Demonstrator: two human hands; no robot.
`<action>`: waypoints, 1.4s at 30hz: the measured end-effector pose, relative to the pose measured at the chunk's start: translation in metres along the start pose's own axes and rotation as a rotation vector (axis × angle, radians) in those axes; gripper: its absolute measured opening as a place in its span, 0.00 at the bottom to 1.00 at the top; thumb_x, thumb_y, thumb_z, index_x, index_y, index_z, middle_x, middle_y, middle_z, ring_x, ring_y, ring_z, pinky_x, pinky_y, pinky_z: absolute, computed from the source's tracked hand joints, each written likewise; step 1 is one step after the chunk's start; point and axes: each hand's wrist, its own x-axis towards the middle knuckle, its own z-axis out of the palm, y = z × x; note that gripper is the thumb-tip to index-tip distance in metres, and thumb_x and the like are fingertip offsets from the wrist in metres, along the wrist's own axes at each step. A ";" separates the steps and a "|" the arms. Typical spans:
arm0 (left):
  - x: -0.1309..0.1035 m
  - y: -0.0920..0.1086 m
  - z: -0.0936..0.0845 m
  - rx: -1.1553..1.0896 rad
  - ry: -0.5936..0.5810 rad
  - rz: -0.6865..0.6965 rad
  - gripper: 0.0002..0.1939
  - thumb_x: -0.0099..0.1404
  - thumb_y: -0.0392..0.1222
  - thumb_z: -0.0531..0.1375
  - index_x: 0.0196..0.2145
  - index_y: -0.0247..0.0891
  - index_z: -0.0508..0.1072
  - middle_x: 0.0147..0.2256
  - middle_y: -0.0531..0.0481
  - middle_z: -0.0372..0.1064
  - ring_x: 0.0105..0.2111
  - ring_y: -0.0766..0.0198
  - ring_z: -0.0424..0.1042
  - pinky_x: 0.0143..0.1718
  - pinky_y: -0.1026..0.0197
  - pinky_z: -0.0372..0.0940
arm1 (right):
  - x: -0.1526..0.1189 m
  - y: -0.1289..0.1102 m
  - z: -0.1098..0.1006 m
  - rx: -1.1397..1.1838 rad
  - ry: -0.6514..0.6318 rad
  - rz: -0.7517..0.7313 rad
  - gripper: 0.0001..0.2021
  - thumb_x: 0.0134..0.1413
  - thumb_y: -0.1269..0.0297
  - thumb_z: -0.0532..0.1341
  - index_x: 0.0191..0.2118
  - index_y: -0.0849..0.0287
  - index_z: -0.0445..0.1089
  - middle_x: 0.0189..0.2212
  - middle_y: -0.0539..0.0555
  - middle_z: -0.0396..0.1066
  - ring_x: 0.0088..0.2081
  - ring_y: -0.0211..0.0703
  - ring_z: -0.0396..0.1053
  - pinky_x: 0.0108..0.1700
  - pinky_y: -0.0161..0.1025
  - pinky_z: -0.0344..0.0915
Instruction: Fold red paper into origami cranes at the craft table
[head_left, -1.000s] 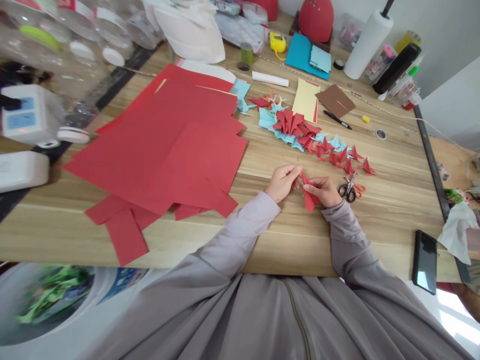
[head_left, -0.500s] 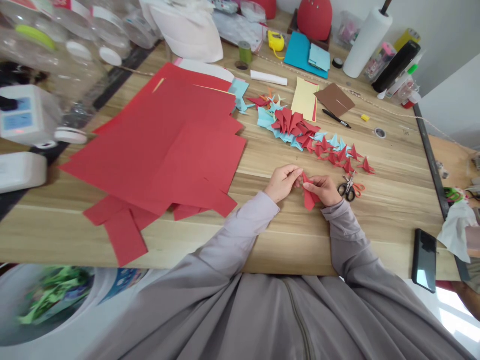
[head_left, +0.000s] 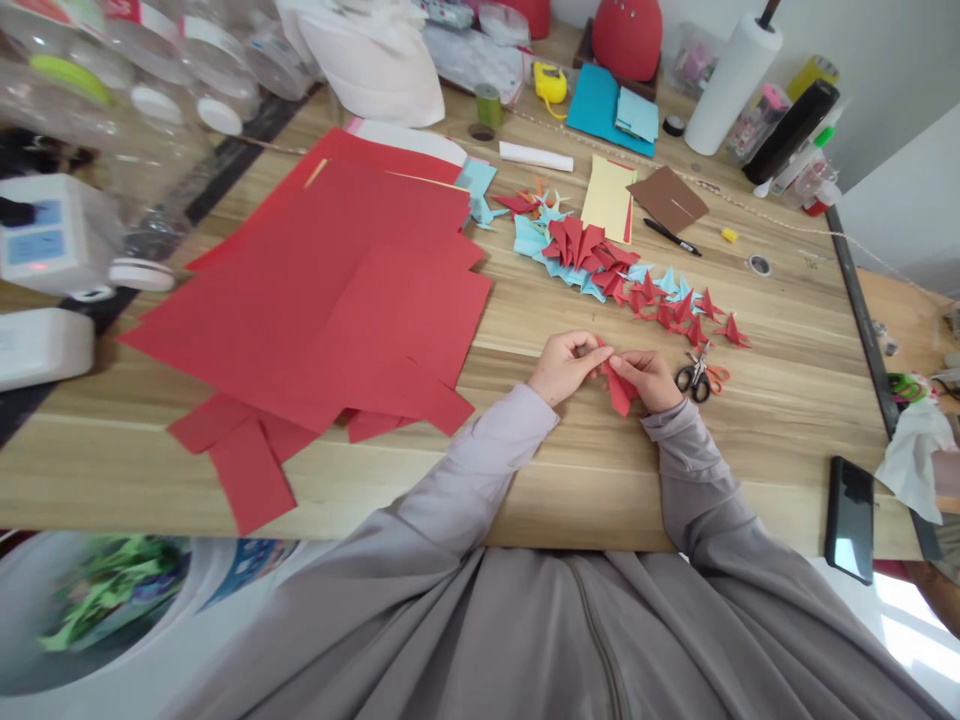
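Note:
A small folded red paper [head_left: 620, 392] is pinched between my two hands above the wooden table. My left hand [head_left: 568, 367] grips its upper left part with thumb and fingers. On the other side, my right hand [head_left: 646, 378] has its thumb pressed on the paper, the two thumbs close together. Just right of that hand lie black-handled scissors [head_left: 699, 380] and orange-handled scissors [head_left: 718, 376]. Beyond the hands, folded red paper figures [head_left: 577, 243] and light blue ones [head_left: 534, 236] form a row. Large red sheets [head_left: 322, 290] are piled to the left.
Yellow paper [head_left: 606, 198], brown paper [head_left: 669, 198] and a black pen [head_left: 673, 237] lie at the back. A phone [head_left: 850, 520] rests near the front right edge. Plastic bottles [head_left: 150, 110] crowd the back left; a bin [head_left: 196, 600] stands below the front edge.
The thumbs have come closer together at the top of the folded paper, and its lower part looks narrower and turned. My left thumb now reaches further right.

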 end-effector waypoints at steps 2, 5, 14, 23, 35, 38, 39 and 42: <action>0.001 -0.001 0.000 -0.011 0.067 0.019 0.20 0.50 0.52 0.66 0.17 0.35 0.64 0.17 0.56 0.63 0.16 0.73 0.60 0.20 0.67 0.55 | 0.000 0.000 0.000 0.093 0.045 0.034 0.20 0.46 0.46 0.64 0.27 0.62 0.76 0.21 0.53 0.74 0.22 0.36 0.68 0.25 0.33 0.64; 0.001 -0.001 0.000 -0.036 0.093 0.006 0.20 0.50 0.51 0.66 0.17 0.35 0.64 0.17 0.55 0.65 0.16 0.74 0.60 0.20 0.67 0.56 | -0.001 -0.001 0.000 0.133 0.077 0.053 0.17 0.38 0.51 0.70 0.28 0.62 0.76 0.21 0.53 0.74 0.23 0.37 0.69 0.26 0.33 0.65; 0.000 0.000 -0.001 -0.239 0.041 -0.125 0.16 0.42 0.45 0.71 0.25 0.33 0.72 0.20 0.53 0.70 0.20 0.69 0.69 0.23 0.65 0.66 | 0.005 0.011 -0.001 0.232 0.206 0.039 0.22 0.43 0.42 0.64 0.31 0.60 0.73 0.22 0.53 0.73 0.24 0.42 0.70 0.25 0.37 0.67; 0.009 -0.002 -0.007 -0.443 0.267 -0.160 0.19 0.40 0.43 0.72 0.26 0.33 0.68 0.22 0.54 0.71 0.23 0.69 0.72 0.25 0.66 0.69 | 0.001 0.005 0.004 0.238 0.246 -0.260 0.39 0.40 0.52 0.65 0.60 0.45 0.50 0.47 0.54 0.70 0.40 0.44 0.70 0.34 0.37 0.70; 0.003 0.001 -0.009 -0.284 0.023 -0.211 0.22 0.44 0.44 0.71 0.36 0.32 0.74 0.26 0.51 0.74 0.26 0.64 0.75 0.32 0.60 0.72 | 0.005 0.010 0.008 0.120 0.349 -0.255 0.10 0.42 0.56 0.68 0.30 0.56 0.75 0.24 0.49 0.73 0.23 0.37 0.67 0.30 0.39 0.67; 0.002 -0.001 -0.011 -0.226 -0.033 -0.214 0.19 0.43 0.42 0.71 0.34 0.31 0.76 0.26 0.48 0.75 0.27 0.63 0.75 0.32 0.60 0.71 | 0.005 0.012 0.005 0.178 0.317 -0.245 0.08 0.42 0.59 0.68 0.30 0.56 0.75 0.24 0.48 0.74 0.22 0.36 0.68 0.28 0.37 0.67; 0.002 -0.002 -0.011 -0.202 -0.039 -0.206 0.18 0.42 0.41 0.71 0.33 0.31 0.77 0.26 0.47 0.76 0.27 0.63 0.75 0.32 0.60 0.71 | 0.005 0.012 0.005 0.183 0.303 -0.246 0.07 0.43 0.60 0.68 0.30 0.56 0.76 0.24 0.48 0.74 0.22 0.35 0.68 0.27 0.36 0.67; 0.002 -0.005 -0.010 -0.157 -0.025 -0.192 0.15 0.44 0.40 0.70 0.30 0.31 0.77 0.23 0.47 0.75 0.25 0.63 0.75 0.30 0.61 0.70 | 0.004 0.011 0.005 0.181 0.269 -0.238 0.07 0.43 0.61 0.68 0.31 0.57 0.76 0.23 0.48 0.74 0.22 0.35 0.69 0.26 0.35 0.66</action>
